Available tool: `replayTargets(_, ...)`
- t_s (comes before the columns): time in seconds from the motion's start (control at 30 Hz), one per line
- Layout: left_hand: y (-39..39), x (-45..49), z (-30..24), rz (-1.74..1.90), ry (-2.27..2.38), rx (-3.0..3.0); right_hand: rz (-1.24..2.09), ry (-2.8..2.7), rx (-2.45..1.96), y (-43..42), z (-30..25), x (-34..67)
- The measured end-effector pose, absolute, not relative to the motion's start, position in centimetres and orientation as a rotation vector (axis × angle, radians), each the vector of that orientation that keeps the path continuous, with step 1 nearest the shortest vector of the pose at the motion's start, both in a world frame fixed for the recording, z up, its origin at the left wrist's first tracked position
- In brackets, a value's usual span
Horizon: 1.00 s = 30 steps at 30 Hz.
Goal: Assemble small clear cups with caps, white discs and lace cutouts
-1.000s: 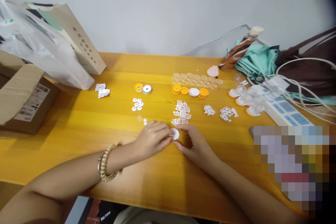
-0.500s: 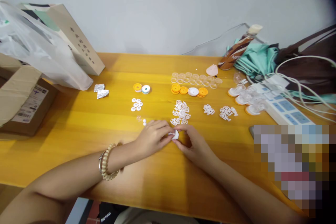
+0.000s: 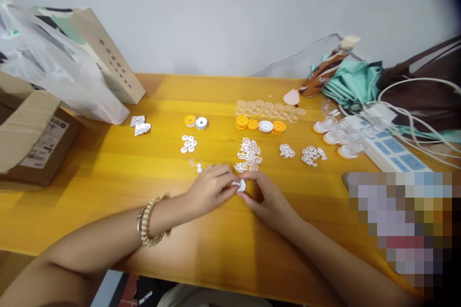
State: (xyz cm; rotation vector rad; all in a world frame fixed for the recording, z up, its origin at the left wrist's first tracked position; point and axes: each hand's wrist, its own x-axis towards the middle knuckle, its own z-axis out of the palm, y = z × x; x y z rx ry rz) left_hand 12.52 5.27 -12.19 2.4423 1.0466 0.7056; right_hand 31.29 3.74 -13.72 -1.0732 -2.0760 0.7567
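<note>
Between both hands is a small white round plastic part (image 3: 242, 185), held just above the wooden table (image 3: 216, 259). My left hand (image 3: 212, 187) pinches its left side, and its fingers cover some of it. My right hand (image 3: 264, 199) grips the other side between thumb and forefinger. Just beyond the fingers lies a pile of white cut-out carriage-shaped pieces (image 3: 248, 155). Left of it are small white discs (image 3: 189, 144), two white dots (image 3: 199, 168) and faint clear rings (image 3: 192, 162). Orange and white round bases (image 3: 252, 124) stand in a row behind.
Clear plastic cups (image 3: 268, 109) line the back. More white cut-outs (image 3: 314, 155), domed pieces (image 3: 349, 148) and a power strip (image 3: 399, 151) with cables are right. A bottle (image 3: 324, 69) leans near a green umbrella (image 3: 353, 81). Foil pieces (image 3: 142, 128), bags and a cardboard box (image 3: 39, 148) stand left.
The view has shifted very slightly. Both hands keep their hold on the white part, which looks turned a little; otherwise nothing has moved.
</note>
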Motion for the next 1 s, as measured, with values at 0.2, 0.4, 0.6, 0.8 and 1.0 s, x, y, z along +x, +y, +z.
replayTargets(0.2,5.0,12.0,-12.2,0.731,1.040,2.489,0.762,-2.071,-1.088,3.7,-13.6,31.2)
replayTargets(0.4,4.7,11.5,-12.5,0.762,1.024,2.542,0.769,-2.062,-1.103,3.7,-13.5,31.4)
replayTargets(0.6,4.6,11.5,-12.8,0.710,0.985,2.658,0.791,-2.058,-1.089,3.7,-13.1,31.8)
replayTargets(0.8,4.9,11.4,-12.8,0.742,1.005,2.697,0.772,-2.060,-1.079,3.9,-13.0,32.0)
replayTargets(1.0,4.9,11.4,-12.8,0.734,0.993,2.689,0.683,-2.061,-1.061,3.9,-13.1,31.9)
